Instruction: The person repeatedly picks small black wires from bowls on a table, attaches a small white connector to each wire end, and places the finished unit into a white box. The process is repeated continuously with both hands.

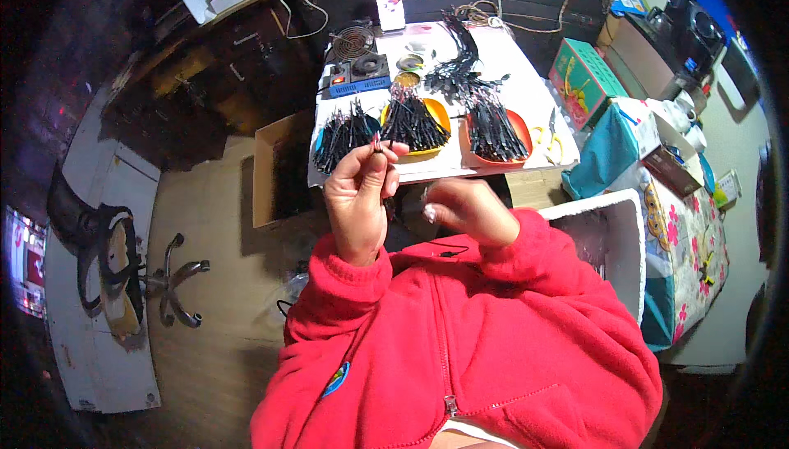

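Note:
My left hand (358,202) is raised over the near edge of the white table (419,171). Its thumb and fingers pinch a thin black cable whose bare end shows fine reddish wires (377,143). Close by, my right hand (472,212) has its fingers curled in; whatever they hold, if anything, is hidden. A short stretch of black cable (448,250) lies against my red jacket below the hands. Bundles of short black cables fill a blue tray (371,127), a yellow tray (440,112) and an orange-red tray (519,130) on the table.
Behind the trays are a blue device with a fan (359,77), a round tin (408,62), a heap of long black cables (459,58) and an upright phone (389,6). Yellow-handled scissors (552,141) lie at right. A white foam box (629,243) stands beside me.

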`<action>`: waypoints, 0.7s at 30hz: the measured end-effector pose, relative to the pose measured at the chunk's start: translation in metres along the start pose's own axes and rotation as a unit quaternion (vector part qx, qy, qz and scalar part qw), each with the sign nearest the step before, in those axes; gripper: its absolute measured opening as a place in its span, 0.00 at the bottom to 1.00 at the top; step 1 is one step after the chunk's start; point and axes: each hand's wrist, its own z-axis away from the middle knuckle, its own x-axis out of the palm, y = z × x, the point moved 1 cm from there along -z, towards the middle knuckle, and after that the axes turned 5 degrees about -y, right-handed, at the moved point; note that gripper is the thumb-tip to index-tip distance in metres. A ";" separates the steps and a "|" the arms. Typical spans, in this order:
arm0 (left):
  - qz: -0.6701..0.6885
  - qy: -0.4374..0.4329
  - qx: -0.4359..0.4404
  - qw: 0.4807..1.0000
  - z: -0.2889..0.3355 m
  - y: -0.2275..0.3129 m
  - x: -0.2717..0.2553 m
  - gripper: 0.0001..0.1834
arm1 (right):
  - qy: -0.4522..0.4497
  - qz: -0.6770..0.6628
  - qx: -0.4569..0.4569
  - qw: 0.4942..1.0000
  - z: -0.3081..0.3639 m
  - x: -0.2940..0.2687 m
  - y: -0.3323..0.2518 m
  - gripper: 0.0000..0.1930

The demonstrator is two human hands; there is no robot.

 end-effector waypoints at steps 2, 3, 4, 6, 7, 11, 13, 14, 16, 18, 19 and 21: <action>0.016 -0.009 -0.016 1.000 0.010 0.000 0.004 0.08 | 0.024 -0.213 0.113 0.970 -0.007 -0.026 -0.007 0.09; 0.019 -0.020 -0.017 0.999 0.013 0.001 0.007 0.08 | 0.040 -0.261 0.117 0.957 -0.012 -0.036 -0.014 0.10; 0.027 -0.023 -0.020 0.999 0.016 0.000 0.010 0.08 | 0.054 -0.321 0.098 0.941 -0.017 -0.044 -0.020 0.10; 0.018 -0.044 -0.023 0.999 0.020 0.001 0.015 0.10 | 0.061 -0.330 0.056 0.940 -0.025 -0.055 -0.034 0.11; 0.010 -0.046 -0.027 0.999 0.021 0.001 0.016 0.10 | 0.061 -0.350 0.056 0.933 -0.028 -0.058 -0.039 0.11; 0.001 -0.062 -0.050 0.997 0.025 0.000 0.021 0.09 | 0.058 -0.383 0.055 0.920 -0.035 -0.063 -0.049 0.09; 0.016 -0.074 -0.072 0.995 0.025 0.002 0.024 0.09 | 0.059 -0.388 0.038 0.919 -0.036 -0.063 -0.049 0.08; -0.018 -0.075 -0.067 0.995 0.022 0.004 0.026 0.09 | 0.067 -0.388 0.024 0.919 -0.037 -0.062 -0.049 0.07; -0.060 -0.103 -0.042 0.992 0.014 0.012 0.030 0.09 | 0.088 -0.373 -0.005 0.924 -0.039 -0.059 -0.052 0.06; -0.135 -0.111 -0.008 0.985 0.000 0.022 0.036 0.10 | 0.119 -0.344 -0.030 0.931 -0.041 -0.056 -0.057 0.05; -0.197 -0.115 0.028 0.973 -0.008 0.028 0.038 0.10 | 0.123 -0.339 -0.065 0.930 -0.043 -0.055 -0.060 0.04; -0.255 -0.127 0.076 0.955 -0.022 0.042 0.039 0.08 | 0.135 -0.337 -0.067 0.929 -0.044 -0.057 -0.065 0.05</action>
